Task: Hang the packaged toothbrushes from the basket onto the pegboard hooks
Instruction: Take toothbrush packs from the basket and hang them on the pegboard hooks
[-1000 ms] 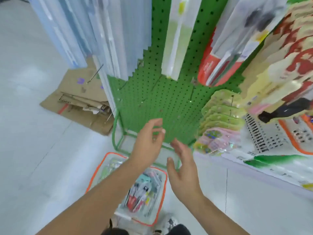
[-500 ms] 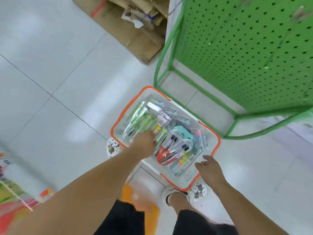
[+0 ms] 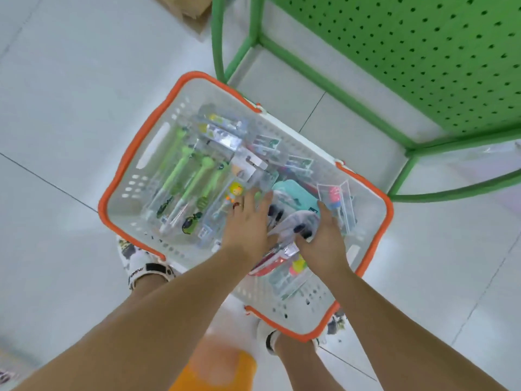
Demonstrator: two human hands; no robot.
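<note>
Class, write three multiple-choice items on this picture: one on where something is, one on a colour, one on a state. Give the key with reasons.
1. Where are both hands?
A. on the pegboard
B. inside the basket
C. on the floor

2. What colour is the basket's rim?
A. orange
B. blue
C. black

3. How are the left hand's fingers?
A. clenched in a fist
B. wrapped round a hook
C. spread over the packs

Key: 1 B, the left hand and right hand reach into the basket. 2 A, its rim is orange. 3 C, its fingers lie spread on the packaged toothbrushes.
</note>
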